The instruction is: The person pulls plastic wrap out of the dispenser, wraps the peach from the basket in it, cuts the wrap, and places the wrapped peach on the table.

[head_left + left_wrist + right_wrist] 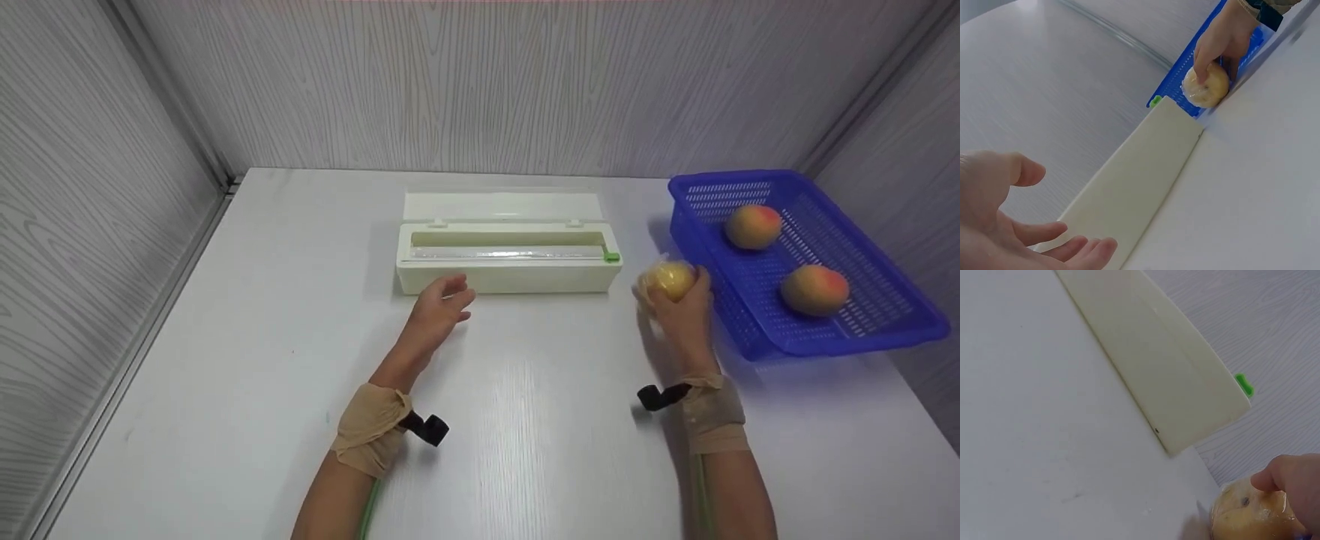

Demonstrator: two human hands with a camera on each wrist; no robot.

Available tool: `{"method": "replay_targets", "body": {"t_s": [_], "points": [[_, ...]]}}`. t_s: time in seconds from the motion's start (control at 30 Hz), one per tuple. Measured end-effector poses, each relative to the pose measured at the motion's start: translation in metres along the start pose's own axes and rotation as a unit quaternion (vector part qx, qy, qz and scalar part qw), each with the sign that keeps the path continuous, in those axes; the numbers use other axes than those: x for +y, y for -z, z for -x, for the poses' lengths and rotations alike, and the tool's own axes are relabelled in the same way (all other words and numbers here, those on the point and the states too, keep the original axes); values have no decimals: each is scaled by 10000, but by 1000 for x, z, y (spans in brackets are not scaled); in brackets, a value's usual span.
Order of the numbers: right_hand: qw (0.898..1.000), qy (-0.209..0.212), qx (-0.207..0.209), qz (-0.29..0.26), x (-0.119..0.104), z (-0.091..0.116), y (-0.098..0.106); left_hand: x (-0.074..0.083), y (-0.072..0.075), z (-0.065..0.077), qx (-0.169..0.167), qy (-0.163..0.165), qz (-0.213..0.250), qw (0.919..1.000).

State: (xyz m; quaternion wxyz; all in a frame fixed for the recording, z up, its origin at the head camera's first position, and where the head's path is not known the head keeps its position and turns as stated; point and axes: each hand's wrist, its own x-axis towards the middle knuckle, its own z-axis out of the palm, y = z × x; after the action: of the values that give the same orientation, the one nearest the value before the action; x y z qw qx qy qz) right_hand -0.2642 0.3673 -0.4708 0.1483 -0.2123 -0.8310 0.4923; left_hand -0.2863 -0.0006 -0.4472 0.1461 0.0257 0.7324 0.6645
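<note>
My right hand (688, 319) grips a round yellow fruit wrapped in clear plastic film (673, 279), close beside the basket's left wall. The right wrist view shows the thumb (1278, 475) pressed on the wrapped fruit (1252, 517), with a dark spot on the fruit's skin. My left hand (439, 311) holds nothing; its fingers are loosely bent in front of the white cling film dispenser (517, 280). In the left wrist view the left hand (1027, 219) appears before the dispenser's front face (1129, 174). The dispenser's lid (502, 205) stands raised, showing the film roll (510, 252) inside.
A blue plastic basket (757, 330) sits at the right, holding two red-and-yellow peach-like fruits, one farther back (753, 227) and one nearer (815, 291). A green slider (612, 257) is at the dispenser's right end. Panelled walls (450, 90) bound the white table (300, 300).
</note>
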Motion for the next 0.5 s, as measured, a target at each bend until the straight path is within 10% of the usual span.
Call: {"method": "replay_targets", "body": {"t_s": [0.5], "points": [[9818,450,93,1845,-25,12,0,1,13,-4,295,67,173,9994]]}}
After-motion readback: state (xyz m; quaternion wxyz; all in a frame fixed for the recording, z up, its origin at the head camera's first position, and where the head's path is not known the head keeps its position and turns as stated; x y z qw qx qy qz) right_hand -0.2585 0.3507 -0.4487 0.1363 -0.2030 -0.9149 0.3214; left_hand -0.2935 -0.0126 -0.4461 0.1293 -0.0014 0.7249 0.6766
